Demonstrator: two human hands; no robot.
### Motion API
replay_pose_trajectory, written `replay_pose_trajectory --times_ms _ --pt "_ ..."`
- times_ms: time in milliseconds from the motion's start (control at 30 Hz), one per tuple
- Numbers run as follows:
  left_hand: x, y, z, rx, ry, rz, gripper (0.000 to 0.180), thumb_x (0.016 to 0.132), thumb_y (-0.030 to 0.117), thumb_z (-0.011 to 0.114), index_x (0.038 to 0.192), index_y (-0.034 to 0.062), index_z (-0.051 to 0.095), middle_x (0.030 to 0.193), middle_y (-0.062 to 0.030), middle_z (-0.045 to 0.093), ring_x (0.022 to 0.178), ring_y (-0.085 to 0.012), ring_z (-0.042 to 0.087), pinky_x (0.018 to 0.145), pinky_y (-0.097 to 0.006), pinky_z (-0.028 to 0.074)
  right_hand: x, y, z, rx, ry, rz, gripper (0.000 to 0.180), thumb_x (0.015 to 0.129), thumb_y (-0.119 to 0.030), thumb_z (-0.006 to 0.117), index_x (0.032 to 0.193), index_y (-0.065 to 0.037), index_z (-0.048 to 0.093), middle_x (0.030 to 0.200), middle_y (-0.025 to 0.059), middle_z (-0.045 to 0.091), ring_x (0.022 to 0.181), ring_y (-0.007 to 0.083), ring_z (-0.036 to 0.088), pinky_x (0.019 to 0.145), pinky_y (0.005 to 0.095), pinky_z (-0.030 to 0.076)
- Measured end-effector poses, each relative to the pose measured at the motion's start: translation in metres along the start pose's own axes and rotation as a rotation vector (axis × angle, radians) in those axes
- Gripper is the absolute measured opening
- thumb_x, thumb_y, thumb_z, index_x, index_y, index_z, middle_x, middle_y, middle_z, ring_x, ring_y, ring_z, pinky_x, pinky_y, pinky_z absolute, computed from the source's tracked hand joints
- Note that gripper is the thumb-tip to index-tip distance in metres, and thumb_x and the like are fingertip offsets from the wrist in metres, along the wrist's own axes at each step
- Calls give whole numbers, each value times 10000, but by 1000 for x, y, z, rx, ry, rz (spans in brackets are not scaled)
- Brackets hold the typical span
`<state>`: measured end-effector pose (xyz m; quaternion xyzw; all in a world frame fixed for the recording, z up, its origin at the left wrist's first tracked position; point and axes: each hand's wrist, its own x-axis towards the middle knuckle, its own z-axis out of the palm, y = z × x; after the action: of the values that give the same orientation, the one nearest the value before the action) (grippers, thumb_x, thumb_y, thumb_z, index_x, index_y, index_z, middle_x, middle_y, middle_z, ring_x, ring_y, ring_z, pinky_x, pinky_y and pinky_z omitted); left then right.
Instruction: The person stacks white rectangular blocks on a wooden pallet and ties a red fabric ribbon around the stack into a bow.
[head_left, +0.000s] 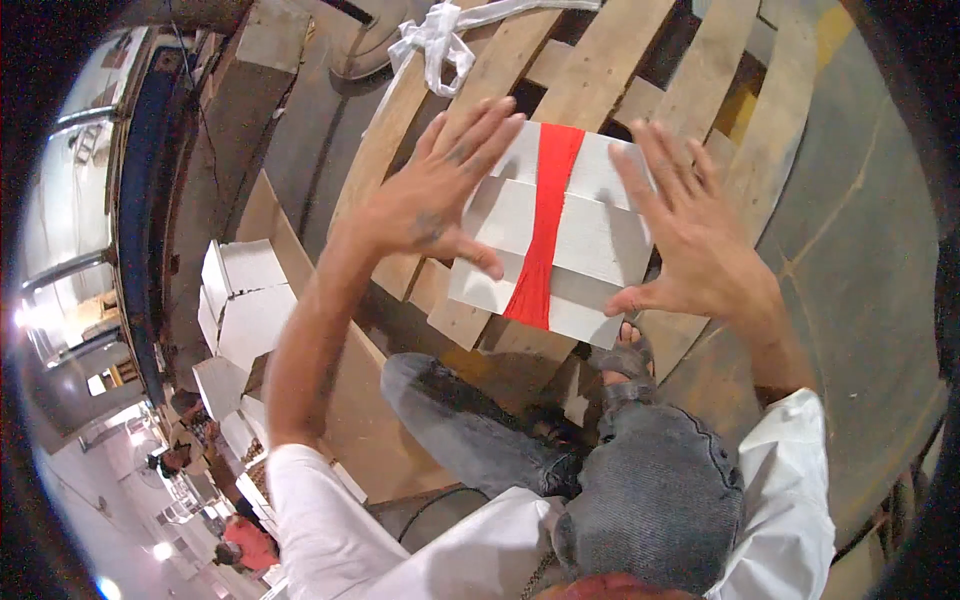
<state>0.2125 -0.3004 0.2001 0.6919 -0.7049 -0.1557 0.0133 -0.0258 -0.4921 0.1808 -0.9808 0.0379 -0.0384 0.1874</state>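
Observation:
A bundle of white boxes (602, 228) lies on the slats of a wooden pallet (600, 65), with a red band (548, 215) running across its middle. My left hand (440, 195) is at the bundle's left side, fingers stretched out and thumb apart over its edge. At the opposite side is my right hand (692, 235), its fingers spread and the thumb near the lower right corner. Neither hand is closed around the boxes; whether the palms press on them I cannot tell.
Knotted white strapping (435, 45) lies on the pallet's far left. A brown cardboard sheet (385, 440) and more white boxes (255, 310) are to my left. My bent knee (425, 390) and sandalled foot (628, 355) are close to the pallet's near edge. People (245, 543) are in the left background.

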Motion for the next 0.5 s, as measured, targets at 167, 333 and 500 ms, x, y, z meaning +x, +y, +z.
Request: replay_pose_trajectory --times_ms 167,333,500 --pt "22 -6 -8 31 -14 153 1245 579 650 786 1408 -126 276 1437 -320 330 1365 -428 320 1145 -415 283 12 -3 -16 -38 -195 -39 1139 595 -483 810 1475 -4 268 1468 299 293 1356 435 304 1125 501 259" --pt "23 -9 -4 106 -1 158 1162 607 622 790 1376 -126 346 1398 -302 396 1334 -410 377 1133 -405 309 16 4 -13 10 -102 -88 1068 615 -433 790 1441 38 303 1329 315 432 1210 437 465 1019 477 395" --pt "34 -6 -10 62 -13 157 1070 650 587 785 1366 -101 387 1385 -260 433 1289 -381 439 1091 -397 371 16 21 -16 103 -93 -93 1038 640 -418 778 1447 27 301 1282 301 480 1183 423 489 997 462 414"
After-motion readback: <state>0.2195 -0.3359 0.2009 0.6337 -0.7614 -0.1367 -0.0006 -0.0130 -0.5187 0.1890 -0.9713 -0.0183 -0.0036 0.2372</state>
